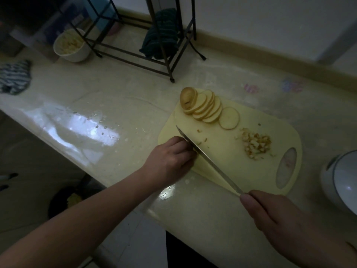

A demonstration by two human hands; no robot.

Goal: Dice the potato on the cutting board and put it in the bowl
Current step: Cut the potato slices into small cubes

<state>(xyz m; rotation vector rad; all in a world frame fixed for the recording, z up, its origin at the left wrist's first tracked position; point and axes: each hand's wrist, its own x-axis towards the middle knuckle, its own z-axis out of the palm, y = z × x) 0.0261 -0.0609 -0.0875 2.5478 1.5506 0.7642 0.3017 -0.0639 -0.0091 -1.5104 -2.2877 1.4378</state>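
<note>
the left hand (170,157) covers whatever it presses beside the knife (208,161), so that piece cannot be seen; the knife handle is hidden inside the right hand (280,215). the white appliance (340,182) is cut off by the right edge. the bowl (71,45) contents are too blurred and dark to tell

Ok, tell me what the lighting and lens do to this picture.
Head view: dim and underexposed; window glare streaks the glossy counter left of the cutting board; wide-angle bending curves the counter edge; the bowl at far left looks soft, corners darken.
</note>
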